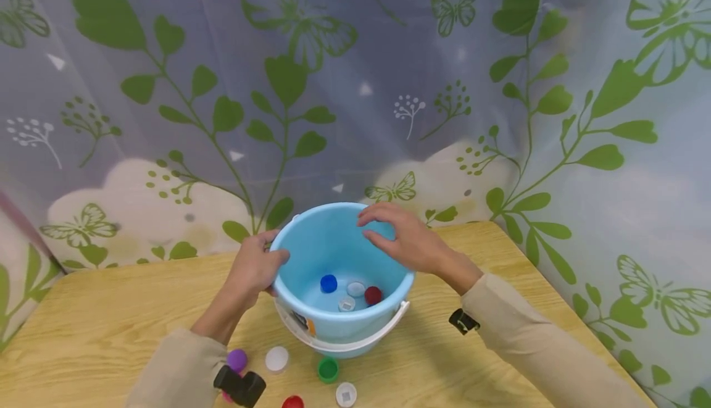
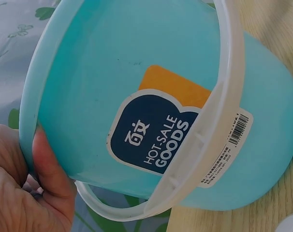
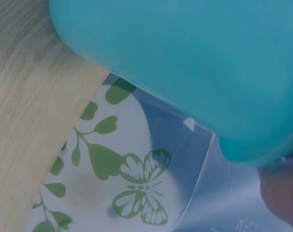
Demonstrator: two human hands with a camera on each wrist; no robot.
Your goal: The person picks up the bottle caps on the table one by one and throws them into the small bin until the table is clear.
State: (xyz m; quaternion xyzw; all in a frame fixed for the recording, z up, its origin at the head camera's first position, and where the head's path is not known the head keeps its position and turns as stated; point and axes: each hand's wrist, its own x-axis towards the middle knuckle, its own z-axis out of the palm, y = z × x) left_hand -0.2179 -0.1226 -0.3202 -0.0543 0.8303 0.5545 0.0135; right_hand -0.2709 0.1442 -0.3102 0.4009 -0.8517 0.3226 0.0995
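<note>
A light blue bucket (image 1: 328,235) stands on the wooden table, its white handle (image 1: 361,343) hanging down at the near side. My left hand (image 1: 252,269) grips the rim at the left, thumb on one side of the wall and fingers on the other. Over the right part of the bucket's mouth is my right hand (image 1: 408,238), its thumb and fingers bent loosely apart with nothing between them. On the bucket's floor lie a blue cap (image 1: 328,283), a white cap (image 1: 356,289), a second white cap (image 1: 347,303) and a dark red cap (image 1: 373,295).
In front of the bucket, the table (image 1: 139,309) bears a purple cap (image 1: 237,360), a white cap (image 1: 276,359), a green cap (image 1: 328,370), a white cap with a square mark (image 1: 346,394) and a red cap (image 1: 292,402). A leaf-patterned curtain (image 1: 355,118) hangs behind the table.
</note>
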